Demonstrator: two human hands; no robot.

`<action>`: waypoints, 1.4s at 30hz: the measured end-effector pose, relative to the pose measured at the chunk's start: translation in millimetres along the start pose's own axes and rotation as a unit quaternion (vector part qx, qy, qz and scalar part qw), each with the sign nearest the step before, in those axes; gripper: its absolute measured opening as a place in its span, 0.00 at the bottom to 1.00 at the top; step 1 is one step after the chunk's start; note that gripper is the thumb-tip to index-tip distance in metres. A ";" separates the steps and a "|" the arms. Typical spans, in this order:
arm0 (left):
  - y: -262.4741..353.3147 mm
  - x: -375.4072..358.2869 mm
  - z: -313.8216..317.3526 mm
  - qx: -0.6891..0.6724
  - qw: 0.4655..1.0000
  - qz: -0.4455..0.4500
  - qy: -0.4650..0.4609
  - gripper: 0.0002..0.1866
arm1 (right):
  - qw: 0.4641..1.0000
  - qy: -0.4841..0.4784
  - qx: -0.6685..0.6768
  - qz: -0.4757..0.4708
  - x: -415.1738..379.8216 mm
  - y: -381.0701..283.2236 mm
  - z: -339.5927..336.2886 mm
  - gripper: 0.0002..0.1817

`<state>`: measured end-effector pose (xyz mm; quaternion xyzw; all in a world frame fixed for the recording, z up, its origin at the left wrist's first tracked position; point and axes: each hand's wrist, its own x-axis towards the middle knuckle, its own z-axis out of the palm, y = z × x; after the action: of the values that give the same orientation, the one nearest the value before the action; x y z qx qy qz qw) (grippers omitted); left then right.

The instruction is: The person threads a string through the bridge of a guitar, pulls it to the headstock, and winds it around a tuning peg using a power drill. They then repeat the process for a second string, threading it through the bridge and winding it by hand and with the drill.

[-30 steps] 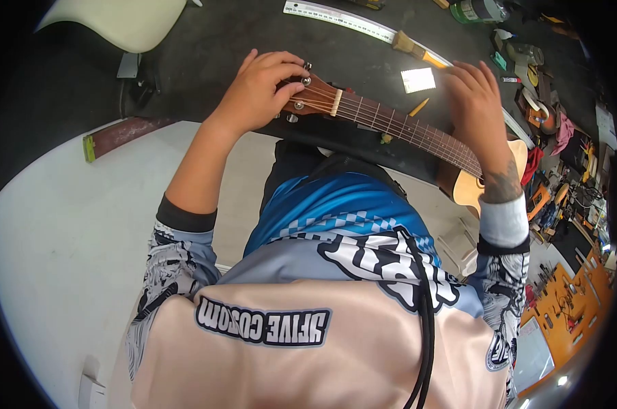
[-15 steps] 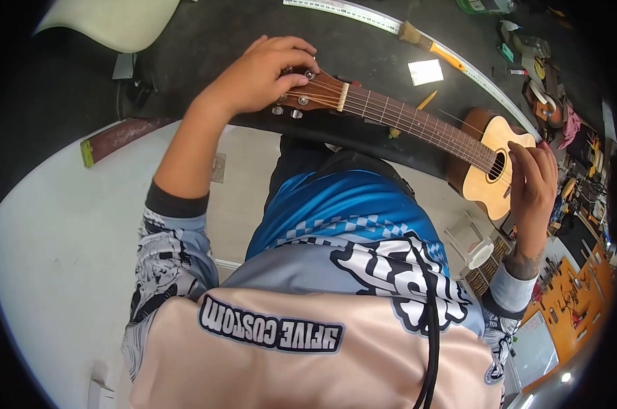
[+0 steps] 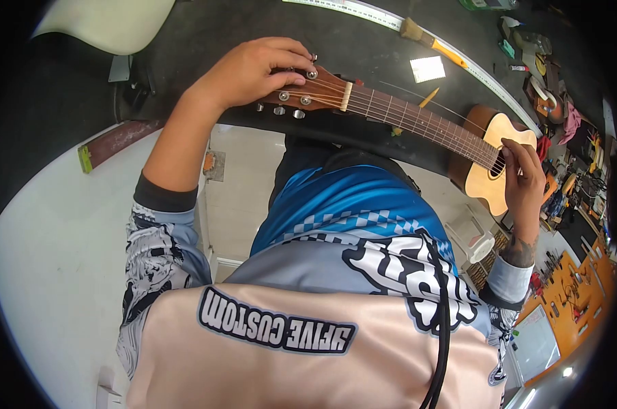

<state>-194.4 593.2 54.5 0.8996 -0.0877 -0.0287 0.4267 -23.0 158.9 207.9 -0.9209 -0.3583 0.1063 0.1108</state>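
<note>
A small acoustic guitar (image 3: 501, 129) with a pale top lies across the dark bench edge, its fretted neck (image 3: 417, 121) running left. My left hand (image 3: 257, 71) is at the brown headstock (image 3: 324, 88), fingers bent over its far side by the tuning pegs; exactly which peg they grip is partly hidden. Near-side tuning pegs (image 3: 279, 110) stick out below it. Over the soundhole, my right hand (image 3: 525, 170) has its fingers reaching down at the strings, thumb apart from the index finger. A thin string-like line curves beside the neck's far side.
On the dark bench (image 3: 226, 27) lie a long steel ruler (image 3: 363, 9), a brush (image 3: 434, 46) with a yellow handle, a white paper piece (image 3: 428, 69) and a yellow pointed stick (image 3: 429, 97). Assorted tools crowd the right side, near an orange pegboard (image 3: 574, 300).
My right hand has shifted left and slightly up over the soundhole. My left hand has turned slightly at the headstock, showing more of the near-side pegs. The guitar stays almost in place.
</note>
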 end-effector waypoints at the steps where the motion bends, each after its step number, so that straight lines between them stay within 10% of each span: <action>1: 1.2 -0.7 1.7 0.009 1.000 0.000 0.007 0.12 | 1.000 -0.003 0.007 0.021 -1.6 4.3 -3.3 0.08; 19: 10.2 -2.3 3.5 0.029 0.999 -0.018 0.014 0.11 | 0.987 0.123 -0.030 0.098 -43.4 109.9 -84.2 0.13; 37: 33.2 4.4 0.8 0.035 0.996 -0.076 -0.018 0.17 | 0.949 0.077 0.019 0.304 -174.4 163.4 -28.6 0.10; 42: 65.7 21.7 14.2 0.077 0.995 -0.043 0.051 0.18 | 0.962 0.136 0.007 0.238 -194.5 175.0 -16.7 0.08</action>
<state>-183.6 537.7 96.8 0.9329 -0.0293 0.0055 0.3588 -47.1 -101.9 197.5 -0.9846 -0.1094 0.0063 0.1361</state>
